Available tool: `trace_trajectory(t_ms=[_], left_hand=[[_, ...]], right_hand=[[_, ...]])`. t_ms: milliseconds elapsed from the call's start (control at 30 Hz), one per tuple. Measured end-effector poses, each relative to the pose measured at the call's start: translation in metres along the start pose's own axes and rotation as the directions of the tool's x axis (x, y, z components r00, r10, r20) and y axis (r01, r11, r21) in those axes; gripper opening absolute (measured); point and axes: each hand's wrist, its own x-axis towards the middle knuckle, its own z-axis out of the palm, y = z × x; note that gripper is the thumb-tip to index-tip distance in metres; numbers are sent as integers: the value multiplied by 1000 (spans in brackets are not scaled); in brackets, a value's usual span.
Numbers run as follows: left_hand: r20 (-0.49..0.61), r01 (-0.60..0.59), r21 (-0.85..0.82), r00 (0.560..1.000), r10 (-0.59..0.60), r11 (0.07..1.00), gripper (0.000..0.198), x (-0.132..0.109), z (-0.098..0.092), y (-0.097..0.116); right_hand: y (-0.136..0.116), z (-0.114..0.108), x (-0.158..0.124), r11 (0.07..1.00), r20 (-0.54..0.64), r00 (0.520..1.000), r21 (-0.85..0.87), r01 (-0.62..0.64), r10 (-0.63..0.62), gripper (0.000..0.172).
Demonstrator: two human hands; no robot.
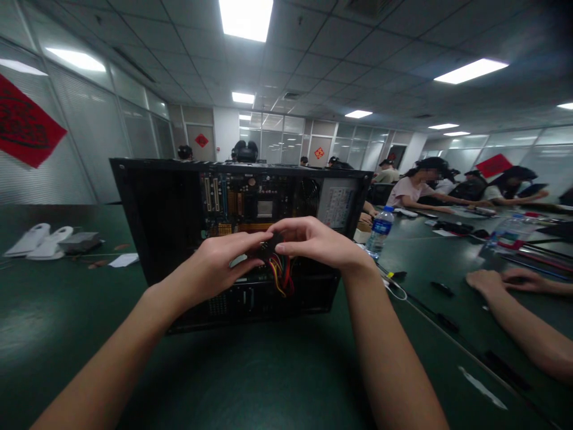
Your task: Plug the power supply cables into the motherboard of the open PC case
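Note:
A black computer case [129, 233] stands open on the table, its inside facing me. The motherboard [286, 185] sits at its back, and a labelled power supply [336, 203] is at the upper right. In front of the board, my right hand [320, 242] pinches a dark power connector [271, 245] between thumb and fingers. Red, yellow and black wires [282, 276] hang from it in a loop. My left hand [226, 257] closes its thumb and fingertips at the connector's left side. The fingers partly hide the connector.
A water bottle [379, 232] stands right of the case, near a white cable [396, 291]. Another person's hands [490, 279] rest at the right. White objects [51, 242] and a grey box [79, 242] lie at the left. People sit farther back.

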Motion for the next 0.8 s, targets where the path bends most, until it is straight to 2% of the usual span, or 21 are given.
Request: trace_trajectory(t_ms=[233, 367, 467, 633, 800], left_hand=[[-11, -17, -13, 1000, 17, 1000, 46, 0, 2, -1], [33, 7, -25, 999, -6, 1000, 60, -1, -2, -2], [77, 32, -19, 997, -30, 999, 65, -1, -6, -3], [184, 89, -5, 979, -87, 996, 57, -1, -9, -4], [169, 97, 52, 980, -105, 994, 53, -1, -10, -7]], right_hand=[[2, 1, 1, 999, 18, 1000, -43, 4, -3, 37], [0, 6, 3, 999, 59, 998, -29, 35, -33, 38], [-1, 10, 5, 999, 52, 998, -11, 40, -39, 45], [0, 17, 7, 999, 60, 998, 52, 12, -15, 54], [3, 23, 9, 1000, 61, 998, 25, 13, -15, 57]])
